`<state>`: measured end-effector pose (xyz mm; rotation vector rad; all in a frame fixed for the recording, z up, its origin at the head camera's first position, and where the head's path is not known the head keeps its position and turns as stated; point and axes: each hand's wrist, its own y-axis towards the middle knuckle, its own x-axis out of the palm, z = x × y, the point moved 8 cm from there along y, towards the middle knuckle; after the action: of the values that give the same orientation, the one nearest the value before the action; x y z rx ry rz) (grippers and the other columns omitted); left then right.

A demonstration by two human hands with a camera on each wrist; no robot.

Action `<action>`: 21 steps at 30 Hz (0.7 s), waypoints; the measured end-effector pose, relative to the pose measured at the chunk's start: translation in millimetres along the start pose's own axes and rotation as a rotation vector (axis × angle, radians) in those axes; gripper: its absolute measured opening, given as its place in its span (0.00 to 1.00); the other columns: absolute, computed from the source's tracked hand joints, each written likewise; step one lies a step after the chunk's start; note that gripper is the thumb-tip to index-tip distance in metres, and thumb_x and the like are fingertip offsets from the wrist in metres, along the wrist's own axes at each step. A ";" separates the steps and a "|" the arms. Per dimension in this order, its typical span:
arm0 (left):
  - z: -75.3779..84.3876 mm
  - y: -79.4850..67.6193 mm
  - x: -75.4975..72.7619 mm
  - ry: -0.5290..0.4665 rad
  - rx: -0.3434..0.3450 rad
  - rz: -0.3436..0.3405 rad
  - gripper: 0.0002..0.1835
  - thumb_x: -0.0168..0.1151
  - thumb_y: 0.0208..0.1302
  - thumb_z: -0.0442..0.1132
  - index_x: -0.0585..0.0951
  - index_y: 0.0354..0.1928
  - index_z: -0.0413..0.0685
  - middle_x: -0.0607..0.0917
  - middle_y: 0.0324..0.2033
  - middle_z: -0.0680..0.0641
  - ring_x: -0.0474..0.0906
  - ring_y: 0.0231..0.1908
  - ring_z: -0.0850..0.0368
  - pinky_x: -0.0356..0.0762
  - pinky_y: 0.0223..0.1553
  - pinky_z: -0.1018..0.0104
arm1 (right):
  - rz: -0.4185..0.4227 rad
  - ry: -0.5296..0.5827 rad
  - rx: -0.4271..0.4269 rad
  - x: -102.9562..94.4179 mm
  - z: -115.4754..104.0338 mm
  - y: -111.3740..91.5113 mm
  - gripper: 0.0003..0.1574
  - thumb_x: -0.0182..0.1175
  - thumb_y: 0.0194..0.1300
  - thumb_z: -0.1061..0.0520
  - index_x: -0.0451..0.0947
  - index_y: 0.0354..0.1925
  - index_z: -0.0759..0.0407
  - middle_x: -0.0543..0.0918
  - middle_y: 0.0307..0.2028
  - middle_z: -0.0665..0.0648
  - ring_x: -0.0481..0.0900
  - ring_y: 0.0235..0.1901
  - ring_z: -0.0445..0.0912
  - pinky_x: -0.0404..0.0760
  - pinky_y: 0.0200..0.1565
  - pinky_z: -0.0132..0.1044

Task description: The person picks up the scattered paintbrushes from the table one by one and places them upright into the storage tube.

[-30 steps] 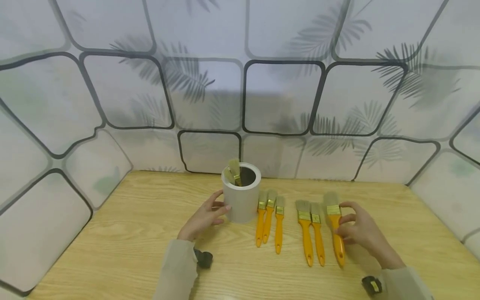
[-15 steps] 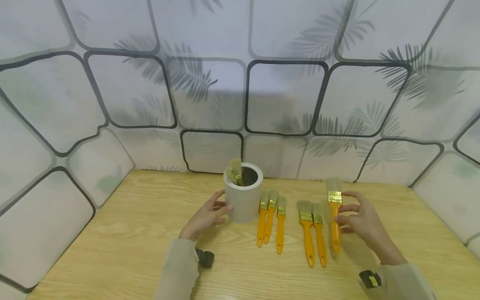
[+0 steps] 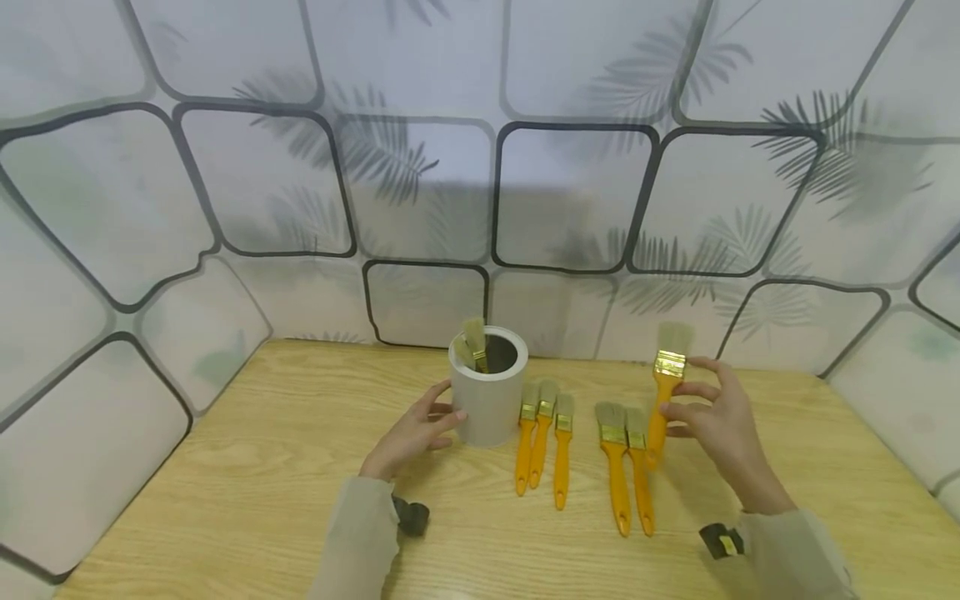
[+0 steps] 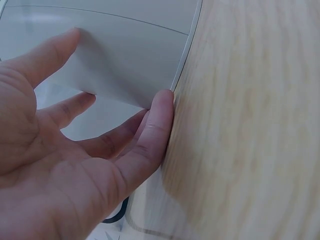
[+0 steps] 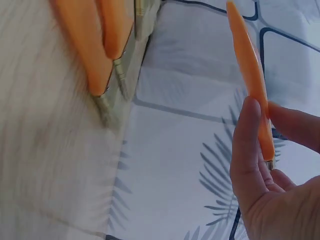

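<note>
Pale wood-grain table (image 3: 285,467) meets a patterned wall (image 3: 420,200) of rounded outlines and grey fronds. Above it, the right hand (image 3: 716,425) pinches a brush (image 3: 666,387) between thumb and fingertips, at the upper handle just below the metal band. Bristles point up, clear of the fingers; the rest of the handle slants down past the grip, toward the left hand's side. Left fingers and thumb (image 3: 416,433) spread loosely against the near left side of a can (image 3: 487,408), touching rather than encircling it. Brush heads (image 3: 475,342) poke from the can. Between can and right hand lie three brushes (image 3: 541,433), then two more (image 3: 617,475).
</note>
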<state>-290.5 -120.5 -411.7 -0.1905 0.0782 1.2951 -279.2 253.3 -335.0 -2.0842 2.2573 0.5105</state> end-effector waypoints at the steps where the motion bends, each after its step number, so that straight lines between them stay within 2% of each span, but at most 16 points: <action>1: -0.4 0.1 -0.4 -0.001 -0.005 0.003 0.39 0.61 0.74 0.42 0.54 0.79 0.43 0.67 0.66 0.29 0.70 0.63 0.31 0.78 0.59 0.44 | 0.010 0.020 -0.009 1.4 -2.2 1.1 0.44 0.63 0.61 0.78 0.55 0.69 0.66 0.80 0.37 0.52 0.85 0.27 0.43 0.89 0.29 0.42; 4: 1.0 -0.3 -0.5 -0.005 -0.011 0.009 0.40 0.62 0.74 0.42 0.54 0.79 0.43 0.67 0.66 0.29 0.69 0.64 0.31 0.78 0.59 0.44 | 0.041 0.052 -0.039 5.9 -9.6 4.2 0.42 0.62 0.59 0.80 0.58 0.66 0.63 0.81 0.35 0.49 0.85 0.26 0.42 0.89 0.28 0.41; 9: 3.2 -1.2 -1.1 -0.002 -0.007 0.015 0.40 0.62 0.74 0.42 0.54 0.79 0.42 0.67 0.67 0.28 0.70 0.63 0.30 0.78 0.59 0.43 | 0.090 0.067 -0.078 13.7 -21.3 8.4 0.41 0.62 0.60 0.80 0.58 0.65 0.60 0.81 0.35 0.47 0.85 0.27 0.40 0.89 0.29 0.38; 17: 3.7 -1.8 -1.2 0.007 -0.009 0.011 0.40 0.62 0.74 0.43 0.54 0.79 0.43 0.66 0.67 0.28 0.71 0.63 0.30 0.79 0.58 0.44 | 0.190 0.322 -0.031 27.0 -26.1 14.5 0.41 0.62 0.59 0.82 0.61 0.61 0.52 0.82 0.33 0.51 0.86 0.25 0.42 0.88 0.26 0.39; 21: 2.5 -1.2 -1.1 0.010 -0.013 0.013 0.40 0.62 0.74 0.43 0.54 0.79 0.43 0.67 0.67 0.28 0.71 0.62 0.30 0.79 0.58 0.45 | 0.231 0.396 -0.004 35.1 -27.2 16.2 0.44 0.61 0.59 0.83 0.59 0.62 0.52 0.81 0.33 0.53 0.85 0.24 0.43 0.88 0.27 0.40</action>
<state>-289.7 -121.4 -409.0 -0.2078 0.0802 1.3080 -293.2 213.3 -314.1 -2.0904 2.7311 0.1093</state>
